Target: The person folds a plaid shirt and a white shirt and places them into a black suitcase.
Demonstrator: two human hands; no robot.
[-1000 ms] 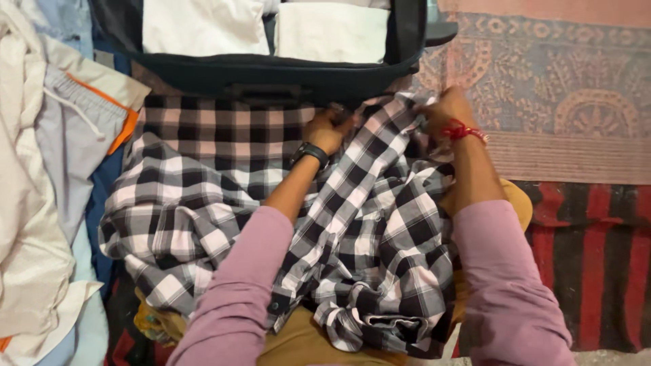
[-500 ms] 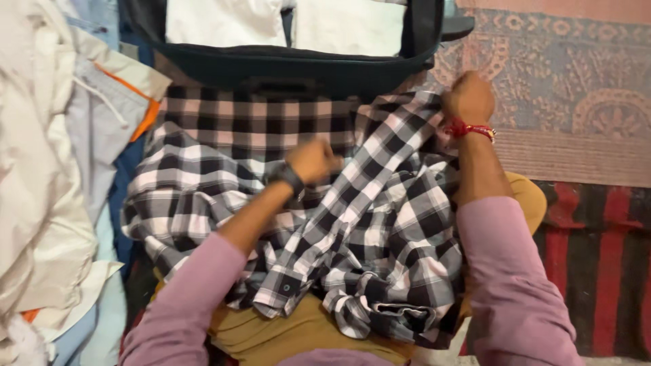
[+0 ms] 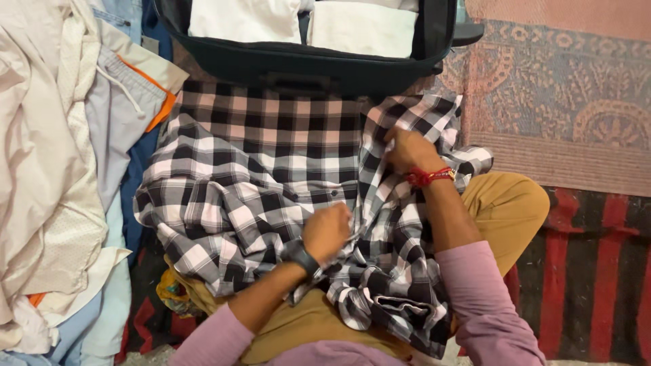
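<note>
Your left hand [image 3: 327,231], a dark watch [image 3: 304,259] at its wrist, is closed in a fist on the front edge of the black-and-white checked shirt [image 3: 271,169], low at about 6 o'clock of the garment; a second ago it gripped the same cloth up near the collar, so it has run down the placket toward your lap. Your right hand [image 3: 407,150], marked by a red thread bracelet [image 3: 428,177], pinches a fold of the checked cloth at roughly 2 o'clock, having dropped from a raised pull near the suitcase rim. Judging by this, the front panel is being drawn flat and straightened.

The shirt lies spread across your lap and the floor, its back panel smooth toward 12 o'clock, its right front rumpled over your mustard-coloured trousers [image 3: 505,203]. The weave is a bold square check, soft and creased.

At 12 o'clock an open black suitcase [image 3: 305,64] holds folded white garments [image 3: 244,19]. At 9 o'clock sits a pile of pale clothes [image 3: 47,169], one with orange trim. A patterned rug [image 3: 563,95] fills 2 o'clock.
</note>
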